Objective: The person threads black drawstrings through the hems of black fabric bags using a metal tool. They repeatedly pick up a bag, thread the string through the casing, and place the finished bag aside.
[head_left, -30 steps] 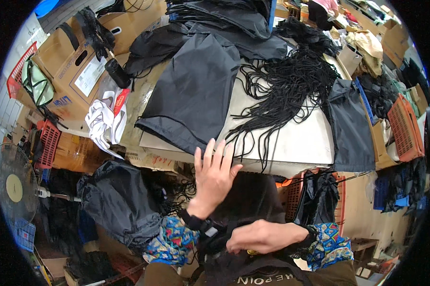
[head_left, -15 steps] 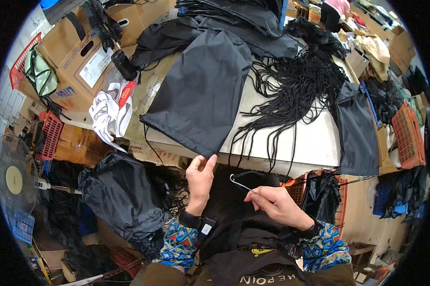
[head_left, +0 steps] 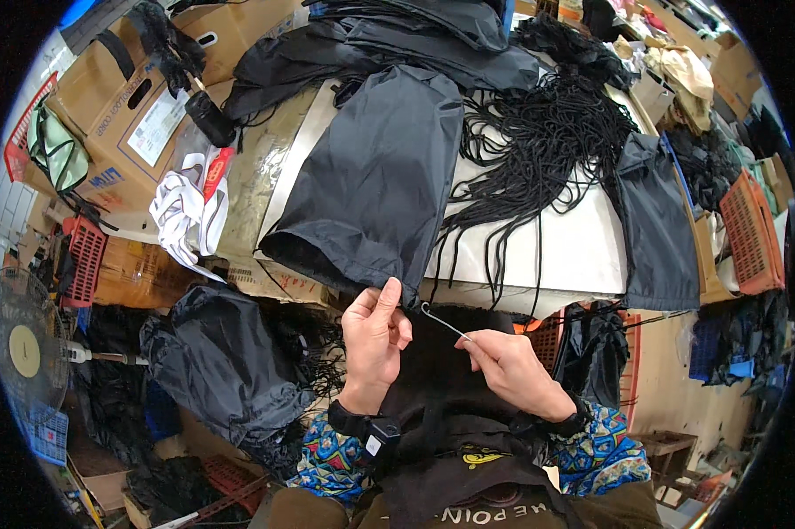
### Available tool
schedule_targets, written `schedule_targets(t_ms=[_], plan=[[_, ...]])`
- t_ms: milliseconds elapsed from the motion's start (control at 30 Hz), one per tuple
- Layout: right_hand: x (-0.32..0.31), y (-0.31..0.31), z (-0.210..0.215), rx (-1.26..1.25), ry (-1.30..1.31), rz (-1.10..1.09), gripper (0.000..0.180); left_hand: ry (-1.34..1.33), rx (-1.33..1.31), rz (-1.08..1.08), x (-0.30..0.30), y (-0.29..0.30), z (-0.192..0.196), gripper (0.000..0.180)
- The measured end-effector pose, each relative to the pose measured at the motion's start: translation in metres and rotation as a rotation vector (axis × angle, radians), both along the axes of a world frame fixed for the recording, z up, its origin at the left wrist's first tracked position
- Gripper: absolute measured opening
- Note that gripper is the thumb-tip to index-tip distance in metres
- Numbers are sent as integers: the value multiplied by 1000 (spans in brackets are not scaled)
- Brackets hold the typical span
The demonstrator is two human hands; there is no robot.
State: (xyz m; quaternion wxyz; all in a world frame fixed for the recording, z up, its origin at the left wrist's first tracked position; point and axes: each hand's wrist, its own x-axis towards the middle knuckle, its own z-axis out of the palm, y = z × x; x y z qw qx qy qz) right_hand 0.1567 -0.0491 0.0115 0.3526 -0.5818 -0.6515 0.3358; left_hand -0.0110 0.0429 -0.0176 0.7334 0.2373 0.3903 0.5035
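Observation:
A black fabric bag (head_left: pixel 375 167) lies on the table with its hemmed end toward me, its mouth slightly parted. My left hand (head_left: pixel 371 339) pinches the near right corner of that hem between thumb and fingers. In my right hand (head_left: pixel 514 370) is a thin metal hook (head_left: pixel 446 323), gripped by its shaft. The hook's curled tip is close to the bag's corner, just right of my left fingers; whether they touch I cannot tell. A heap of black cords (head_left: pixel 547 167) spreads over the white board, right of the bag.
More black bags (head_left: pixel 397 44) are piled at the back, and another bag (head_left: pixel 657 229) hangs over the table's right edge. White straps (head_left: pixel 186 216) and a cardboard box (head_left: pixel 142 115) stand at left. A fan (head_left: pixel 27 348) is at far left. Black fabric (head_left: pixel 230 361) hangs below the table.
The hook has moved left and up, nearer the bag's corner. My left hand has turned, thumb up, and the bag's mouth has opened a little. The whole view has shifted slightly.

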Motion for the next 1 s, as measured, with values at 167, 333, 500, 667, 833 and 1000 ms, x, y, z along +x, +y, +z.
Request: schedule_targets(t_ms=[167, 333, 500, 667, 833, 1000], plan=[[-2, 1, -6, 47, -43, 33, 14, 82, 79, 31, 3, -5, 0, 24], [-9, 7, -9, 83, -60, 15, 13, 230, 182, -38, 7, -16, 1, 22], [-14, 21, -7, 204, -267, 2, 19, 185, 162, 20, 14, -18, 1, 28], [53, 0, 39, 199, -419, 148, 21, 37, 139, 256, -32, 29, 15, 29], [51, -2, 56, 108, -418, 28, 18, 225, 166, -60, 11, 9, 8, 31], [41, 15, 38, 135, -392, 54, 17, 172, 146, -142, 32, -3, 5, 33]])
